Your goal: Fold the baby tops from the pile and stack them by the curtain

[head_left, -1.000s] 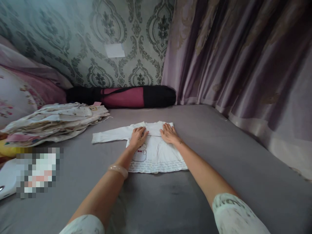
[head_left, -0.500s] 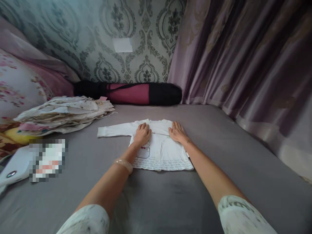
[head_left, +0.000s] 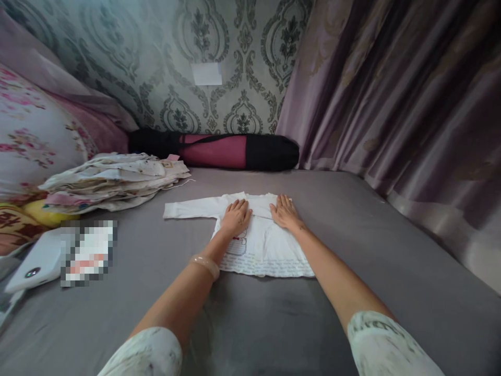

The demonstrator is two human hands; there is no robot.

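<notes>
Since the earlier frame the left hand (head_left: 236, 218) has edged right, closer to the right hand (head_left: 285, 213). Both arms reach straight out, palms down, fingers spread flat and gripping nothing. They press on the chest of the small white shirt (head_left: 266, 253), which lies mid-bed on the grey sheet (head_left: 352, 235). Its right sleeve seems folded in.

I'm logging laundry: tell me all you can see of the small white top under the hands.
The small white top lies flat, front up, on the grey sheet. It looks like soft cotton, with a cartoon print on the chest and script along the hem. One long sleeve stretches leftward. The left hand and right hand lie flat near its collar.
</notes>
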